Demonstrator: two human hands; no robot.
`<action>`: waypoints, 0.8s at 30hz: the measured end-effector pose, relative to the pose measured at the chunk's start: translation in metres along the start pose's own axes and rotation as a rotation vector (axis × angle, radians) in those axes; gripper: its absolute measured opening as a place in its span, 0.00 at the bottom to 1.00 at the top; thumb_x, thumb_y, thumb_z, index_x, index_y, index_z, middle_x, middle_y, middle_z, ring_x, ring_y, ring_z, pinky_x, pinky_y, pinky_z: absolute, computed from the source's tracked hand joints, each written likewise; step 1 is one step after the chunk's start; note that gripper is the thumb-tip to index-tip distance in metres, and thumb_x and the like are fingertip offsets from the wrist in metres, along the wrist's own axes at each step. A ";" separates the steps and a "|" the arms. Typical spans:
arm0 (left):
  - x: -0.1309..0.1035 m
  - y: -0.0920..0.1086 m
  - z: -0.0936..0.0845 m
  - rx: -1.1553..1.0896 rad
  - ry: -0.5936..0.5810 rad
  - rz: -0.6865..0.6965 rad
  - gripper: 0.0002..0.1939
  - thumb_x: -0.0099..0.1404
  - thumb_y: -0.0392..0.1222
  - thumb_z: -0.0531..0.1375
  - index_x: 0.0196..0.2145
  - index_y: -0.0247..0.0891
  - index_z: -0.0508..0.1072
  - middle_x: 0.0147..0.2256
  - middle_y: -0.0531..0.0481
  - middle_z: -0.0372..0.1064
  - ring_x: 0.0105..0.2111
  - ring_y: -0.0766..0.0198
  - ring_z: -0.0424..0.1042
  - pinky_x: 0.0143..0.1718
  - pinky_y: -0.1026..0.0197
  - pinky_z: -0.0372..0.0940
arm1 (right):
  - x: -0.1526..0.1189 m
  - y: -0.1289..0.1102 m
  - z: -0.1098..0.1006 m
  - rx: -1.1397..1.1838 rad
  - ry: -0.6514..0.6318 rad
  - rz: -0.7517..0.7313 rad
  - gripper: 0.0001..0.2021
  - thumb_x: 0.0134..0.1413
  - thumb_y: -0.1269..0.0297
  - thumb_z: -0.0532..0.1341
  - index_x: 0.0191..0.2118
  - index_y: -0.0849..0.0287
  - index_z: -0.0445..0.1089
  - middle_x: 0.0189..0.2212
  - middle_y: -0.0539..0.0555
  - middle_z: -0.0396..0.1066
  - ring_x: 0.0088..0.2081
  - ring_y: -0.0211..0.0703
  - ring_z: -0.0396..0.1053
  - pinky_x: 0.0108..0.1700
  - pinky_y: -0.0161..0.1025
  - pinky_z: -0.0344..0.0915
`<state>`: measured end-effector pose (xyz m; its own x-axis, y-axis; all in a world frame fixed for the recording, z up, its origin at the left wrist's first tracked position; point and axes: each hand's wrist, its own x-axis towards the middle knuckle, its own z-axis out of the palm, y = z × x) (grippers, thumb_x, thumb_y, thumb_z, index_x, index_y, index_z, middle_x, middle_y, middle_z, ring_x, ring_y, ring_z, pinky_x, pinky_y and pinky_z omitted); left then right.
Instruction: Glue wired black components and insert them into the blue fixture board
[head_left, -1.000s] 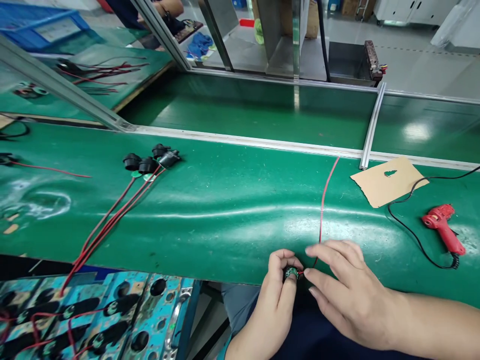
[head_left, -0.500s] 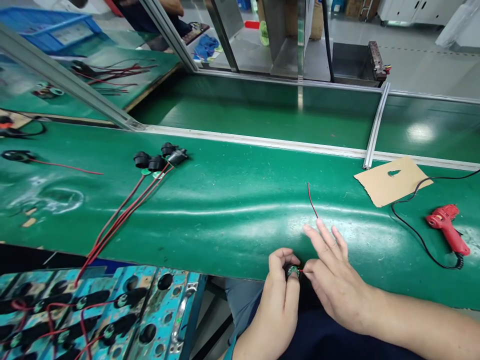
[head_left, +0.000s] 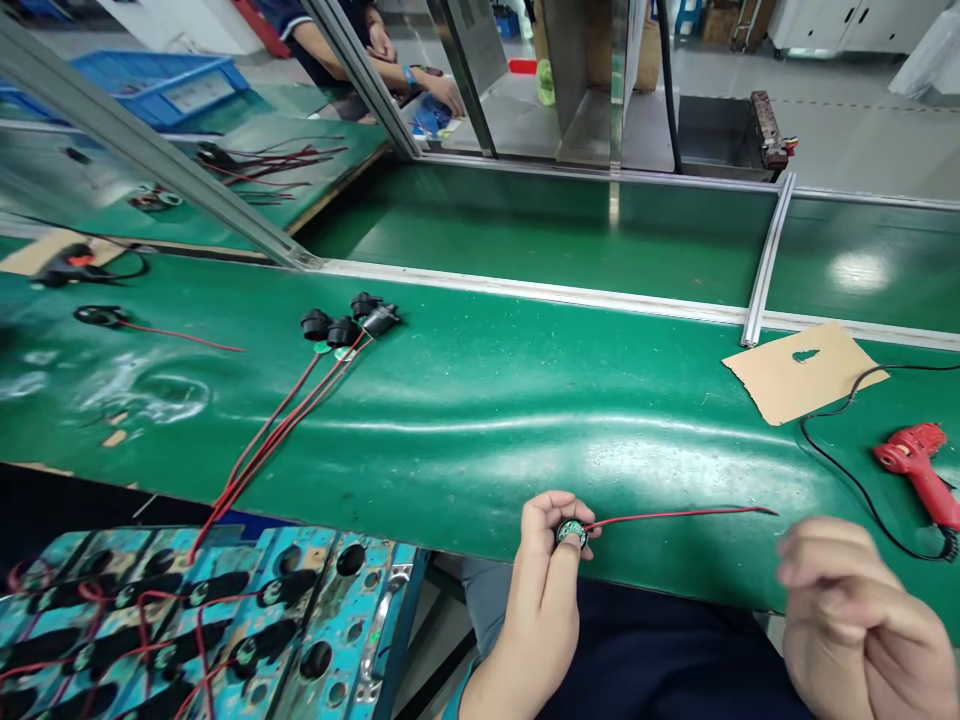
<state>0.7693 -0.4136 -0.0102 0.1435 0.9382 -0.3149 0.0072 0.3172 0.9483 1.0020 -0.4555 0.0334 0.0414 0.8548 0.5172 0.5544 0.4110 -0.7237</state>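
The left hand (head_left: pixel 541 610) grasped a round circuit board (head_left: pixel 573 530); its red wire (head_left: pixel 675 515) stretched rightward, free end nearer the right hand (head_left: pixel 862 610), curled and blurred, its grip unclear. Earlier, that hand was beside the board, the wire pointing forward over the tabletop (head_left: pixel 465 460).

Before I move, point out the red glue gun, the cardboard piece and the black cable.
Red glue gun (head_left: pixel 916 462): head view, on its body.
Cardboard piece (head_left: pixel 780 385): head view, on its flat face.
Black cable (head_left: pixel 850 488): head view, along its middle stretch.
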 end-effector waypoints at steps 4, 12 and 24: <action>-0.005 0.001 0.005 0.130 0.025 0.117 0.09 0.77 0.39 0.46 0.51 0.46 0.60 0.47 0.47 0.65 0.46 0.59 0.68 0.48 0.53 0.64 | 0.011 -0.010 0.024 0.170 -0.439 0.116 0.10 0.73 0.68 0.50 0.37 0.54 0.64 0.25 0.48 0.65 0.27 0.39 0.64 0.31 0.39 0.62; -0.018 -0.011 0.012 0.424 0.091 0.441 0.18 0.74 0.32 0.48 0.59 0.42 0.56 0.50 0.42 0.63 0.52 0.57 0.69 0.52 0.53 0.67 | 0.018 -0.015 0.078 0.306 -0.404 0.561 0.04 0.62 0.64 0.64 0.36 0.56 0.72 0.27 0.47 0.68 0.26 0.36 0.65 0.29 0.33 0.63; -0.015 -0.007 0.010 0.262 -0.035 0.274 0.12 0.76 0.35 0.46 0.55 0.44 0.58 0.48 0.44 0.65 0.50 0.57 0.68 0.51 0.51 0.65 | 0.017 -0.004 0.071 0.071 -0.645 0.237 0.10 0.70 0.66 0.49 0.34 0.54 0.57 0.24 0.49 0.68 0.24 0.40 0.66 0.28 0.36 0.60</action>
<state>0.7766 -0.4307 -0.0117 0.2089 0.9766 -0.0508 0.2165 0.0045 0.9763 0.9414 -0.4205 0.0126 -0.3605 0.9326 -0.0177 0.5349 0.1911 -0.8230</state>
